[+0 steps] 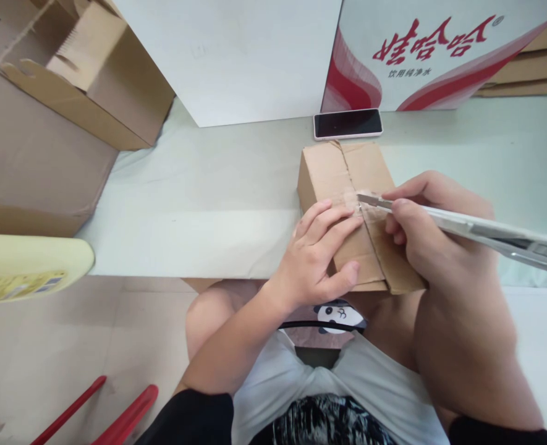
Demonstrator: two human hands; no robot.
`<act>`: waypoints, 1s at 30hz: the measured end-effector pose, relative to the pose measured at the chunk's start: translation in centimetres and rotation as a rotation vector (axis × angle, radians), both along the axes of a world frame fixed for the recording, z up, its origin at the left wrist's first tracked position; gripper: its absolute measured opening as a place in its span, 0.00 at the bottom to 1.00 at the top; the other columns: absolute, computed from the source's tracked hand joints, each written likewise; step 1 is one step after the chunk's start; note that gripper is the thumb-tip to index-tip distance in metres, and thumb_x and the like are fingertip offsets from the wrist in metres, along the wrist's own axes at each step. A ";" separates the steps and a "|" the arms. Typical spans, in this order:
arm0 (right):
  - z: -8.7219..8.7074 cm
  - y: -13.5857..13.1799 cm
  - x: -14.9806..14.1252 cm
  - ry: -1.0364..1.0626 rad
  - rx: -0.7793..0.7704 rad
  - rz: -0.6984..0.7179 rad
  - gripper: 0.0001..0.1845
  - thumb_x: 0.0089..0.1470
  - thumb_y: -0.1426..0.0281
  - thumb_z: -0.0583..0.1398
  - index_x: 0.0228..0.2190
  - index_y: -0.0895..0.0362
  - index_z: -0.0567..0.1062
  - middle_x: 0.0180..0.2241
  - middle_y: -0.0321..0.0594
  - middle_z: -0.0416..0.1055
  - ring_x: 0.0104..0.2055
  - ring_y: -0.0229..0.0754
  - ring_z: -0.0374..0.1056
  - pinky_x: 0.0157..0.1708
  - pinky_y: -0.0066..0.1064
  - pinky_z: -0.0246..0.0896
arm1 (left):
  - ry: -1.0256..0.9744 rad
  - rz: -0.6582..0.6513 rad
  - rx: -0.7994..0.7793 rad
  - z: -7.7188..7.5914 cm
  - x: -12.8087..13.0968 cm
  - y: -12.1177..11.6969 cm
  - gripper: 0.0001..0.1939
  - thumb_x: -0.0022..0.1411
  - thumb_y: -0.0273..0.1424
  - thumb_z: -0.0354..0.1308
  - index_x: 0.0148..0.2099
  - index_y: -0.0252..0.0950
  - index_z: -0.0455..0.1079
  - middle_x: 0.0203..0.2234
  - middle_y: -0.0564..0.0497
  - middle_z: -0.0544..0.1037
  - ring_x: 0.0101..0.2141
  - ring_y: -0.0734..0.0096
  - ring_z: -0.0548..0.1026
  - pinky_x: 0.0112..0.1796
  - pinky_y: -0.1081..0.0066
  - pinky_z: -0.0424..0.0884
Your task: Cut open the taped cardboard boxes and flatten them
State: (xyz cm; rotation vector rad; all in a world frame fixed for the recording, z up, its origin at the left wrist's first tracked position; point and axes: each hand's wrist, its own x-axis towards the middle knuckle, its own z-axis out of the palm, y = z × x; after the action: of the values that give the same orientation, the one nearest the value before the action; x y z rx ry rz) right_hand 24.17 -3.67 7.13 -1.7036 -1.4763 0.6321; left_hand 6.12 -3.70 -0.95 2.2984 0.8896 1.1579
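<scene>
A small brown cardboard box [325,173] lies in front of me with a seam running along its top. My left hand [317,256] rests flat on the box, fingers spread, just left of the seam. Closed around a utility knife [509,240] is my right hand [463,272], at the box's right side. The knife's blade tip meets the seam near the middle, by a strip of clear tape [350,198]. A flap edge stands slightly out at the box's near right corner.
Behind the box lies a phone [347,123] on the pale green table [208,204]. A large white and red carton [264,55] stands at the back. An open cardboard box [129,86] is at the left, with a yellow bottle-like thing [32,262] nearer me.
</scene>
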 end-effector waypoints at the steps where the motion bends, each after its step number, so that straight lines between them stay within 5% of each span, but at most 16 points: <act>1: 0.0 0.0 0.0 0.000 0.002 -0.003 0.05 0.55 0.68 0.58 0.28 0.50 0.72 0.26 0.36 0.74 0.29 0.44 0.71 0.27 0.33 0.60 | 0.003 0.003 -0.002 0.0 0.0 0.0 0.28 0.68 0.42 0.53 0.65 0.34 0.66 0.61 0.40 0.73 0.67 0.50 0.64 0.70 0.48 0.57; 16: -0.1 0.7 0.4 -0.176 -0.046 0.102 0.07 0.52 0.66 0.58 0.29 0.53 0.76 0.25 0.34 0.76 0.27 0.39 0.68 0.32 0.33 0.58 | 0.006 0.016 0.001 0.1 0.3 -0.1 0.27 0.68 0.43 0.53 0.64 0.33 0.67 0.61 0.40 0.73 0.67 0.48 0.63 0.69 0.47 0.60; 30: 0.2 -0.3 -0.4 -0.053 0.081 0.011 0.05 0.50 0.68 0.58 0.25 0.53 0.73 0.19 0.30 0.68 0.21 0.35 0.59 0.26 0.32 0.54 | 0.001 0.000 0.003 0.1 0.1 0.1 0.28 0.68 0.42 0.52 0.66 0.36 0.65 0.62 0.40 0.72 0.67 0.50 0.65 0.70 0.46 0.57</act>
State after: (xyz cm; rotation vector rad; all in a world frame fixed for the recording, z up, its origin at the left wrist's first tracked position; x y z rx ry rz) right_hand 23.81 -3.98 7.36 -1.6627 -1.5287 0.5287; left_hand 6.24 -3.60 -0.89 2.3012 0.8893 1.1589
